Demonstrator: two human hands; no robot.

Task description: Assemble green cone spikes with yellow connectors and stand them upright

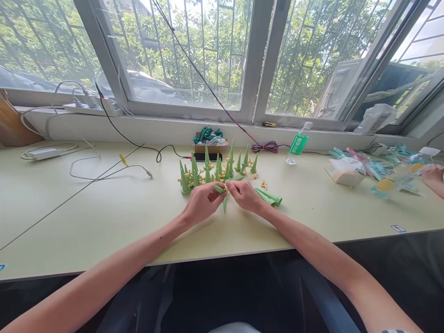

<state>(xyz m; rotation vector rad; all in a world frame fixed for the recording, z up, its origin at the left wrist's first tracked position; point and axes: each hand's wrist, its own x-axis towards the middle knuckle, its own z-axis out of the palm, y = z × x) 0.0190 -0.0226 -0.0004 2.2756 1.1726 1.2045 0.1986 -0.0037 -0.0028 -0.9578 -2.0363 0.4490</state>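
- Table (104, 217): it carries the work; my forearms reach inward over its near edge to meet around mid-table.
- Cones: a green cluster (185, 182) stands just beyond my hands, mostly upright, yellow pieces among it. Two more lie on their sides (274, 197) right of my right hand.
- Left hand (203, 201): grasping a cone between thumb and fingers, wrist low, palm turned inward.
- Right hand (246, 196): knuckles up, thumb and finger pinched, apparently on a yellow piece (227, 190); my fingers hide most of it. The fingertips of both hands nearly meet.
- Held cone (218, 189): partly covered by my left fingers. I judge it light, stiff, hollow plastic, rather smooth; best taken near the wide end, since the taper could let fingers slide. Another cone (225, 205) points toward me below the fingertips; whether it is joined I cannot tell.
- Loose yellow bits (264, 185): on the table beyond the lying cones. I judge them very light and hard, the thin arms liable to snap; fingertip hold at the thicker middle advised.
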